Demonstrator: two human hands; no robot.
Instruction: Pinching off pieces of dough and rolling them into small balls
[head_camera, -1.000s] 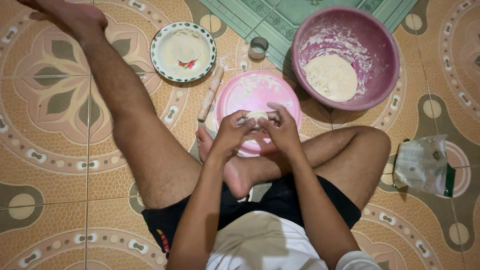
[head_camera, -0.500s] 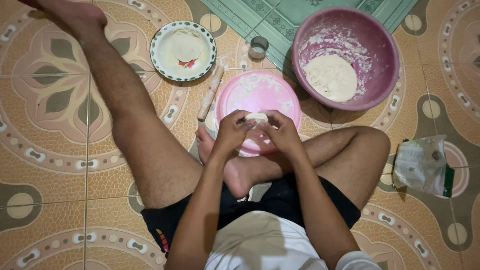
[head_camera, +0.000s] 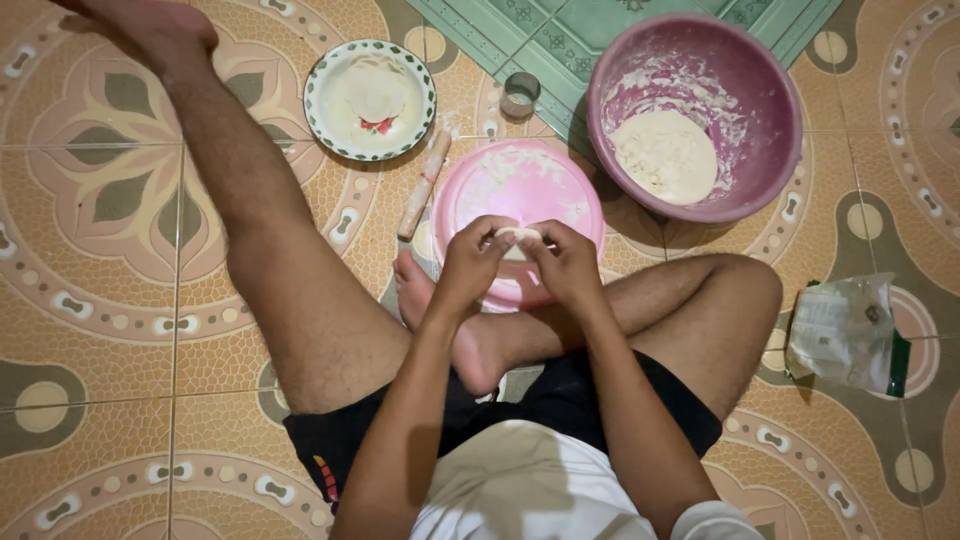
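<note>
Left hand (head_camera: 470, 262) and right hand (head_camera: 568, 262) met at the midline, fingertips of both pinched on one small dough piece (head_camera: 518, 243). Dough sat between the two hands, on the side away from the body, just above the near half of the pink floured board (head_camera: 520, 190); couldn't tell if it touched the board. Long axis of the dough ran left-right, hand to hand, so each hand had one end. Neither hand clearly nearer, grip looked symmetric. Thumbs hidden under the dough, can't say how they sat.

Outward: wooden rolling pin (head_camera: 424, 185) lay just left of the board, tilted, nearer the left hand. Small round metal cutter (head_camera: 520, 95) beyond the board. Purple bowl (head_camera: 770, 110) with a dough mass up right, nearer the right hand. Plate (head_camera: 318, 85) with filling up left. Plastic bag (head_camera: 845, 335) far right, well apart
</note>
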